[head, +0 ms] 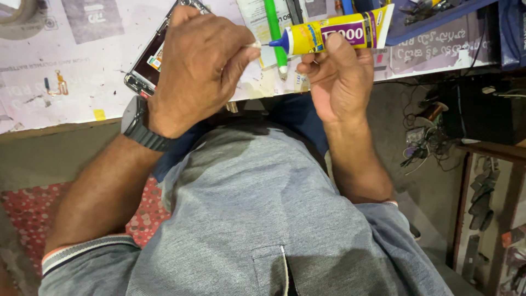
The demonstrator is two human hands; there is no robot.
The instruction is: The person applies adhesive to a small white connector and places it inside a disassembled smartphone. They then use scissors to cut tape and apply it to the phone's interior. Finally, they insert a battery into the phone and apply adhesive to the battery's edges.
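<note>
Two hands are meeting over the table edge: the right hand is gripping a yellow glue tube lying sideways, nozzle pointing left toward the left hand, whose fingertips are pinching its tip.

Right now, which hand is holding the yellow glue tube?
The right hand grips the glue tube. The left hand, the one with the watch, only pinches at its tip.

Left hand hides most of the phone frame; top edge cuts glue tube end & green tool. Nozzle tip contact w/ fingers: can't tell.
</note>
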